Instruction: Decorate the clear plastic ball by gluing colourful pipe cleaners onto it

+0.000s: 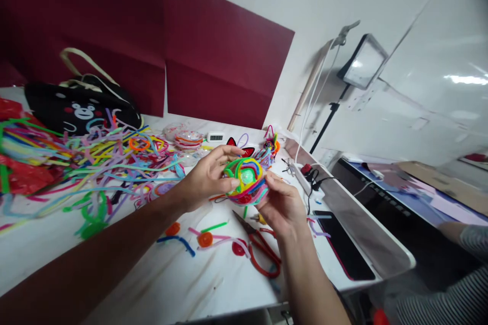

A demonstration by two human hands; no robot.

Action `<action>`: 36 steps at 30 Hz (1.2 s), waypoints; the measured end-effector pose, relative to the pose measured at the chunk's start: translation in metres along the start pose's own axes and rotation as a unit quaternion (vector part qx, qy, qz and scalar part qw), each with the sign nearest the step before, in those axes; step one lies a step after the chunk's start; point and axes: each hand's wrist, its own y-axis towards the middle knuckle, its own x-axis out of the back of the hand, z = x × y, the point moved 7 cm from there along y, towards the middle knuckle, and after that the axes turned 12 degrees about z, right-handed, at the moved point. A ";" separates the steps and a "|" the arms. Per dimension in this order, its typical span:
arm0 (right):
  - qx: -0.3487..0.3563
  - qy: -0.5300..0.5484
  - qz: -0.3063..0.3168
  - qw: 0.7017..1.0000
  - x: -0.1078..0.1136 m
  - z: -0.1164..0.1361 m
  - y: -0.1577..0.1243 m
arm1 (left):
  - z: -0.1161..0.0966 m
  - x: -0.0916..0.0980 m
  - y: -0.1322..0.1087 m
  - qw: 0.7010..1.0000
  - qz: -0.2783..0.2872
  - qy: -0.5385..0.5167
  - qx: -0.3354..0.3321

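On the left, colourful pipe cleaners (125, 170) are spilling over a white table (163, 284) before a black bag (82, 111). At centre, my left hand (208, 175) is gripping one side of a multicoloured round bundle (246, 177) with half-curled fingers, while my right hand (280, 203) is pinching its other side, scissors (253, 233) lying nearer me. Farther right, a black phone (345, 244) is resting.

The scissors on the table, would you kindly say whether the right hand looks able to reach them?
Probably yes: the scissors lie nearby, largely uncovered, though the right hand is holding the colourful round piece and might first need to leave it to the left hand.
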 end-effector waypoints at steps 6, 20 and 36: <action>-0.001 0.047 -0.002 0.999 0.001 -0.002 0.002 | -0.008 0.003 0.001 0.999 0.005 0.037 0.006; 0.010 0.065 0.001 0.998 0.006 -0.009 0.000 | -0.010 0.006 0.006 0.993 0.044 0.088 0.057; 0.029 0.042 -0.005 0.999 0.011 -0.015 -0.001 | -0.011 0.007 0.002 0.981 0.038 0.177 0.076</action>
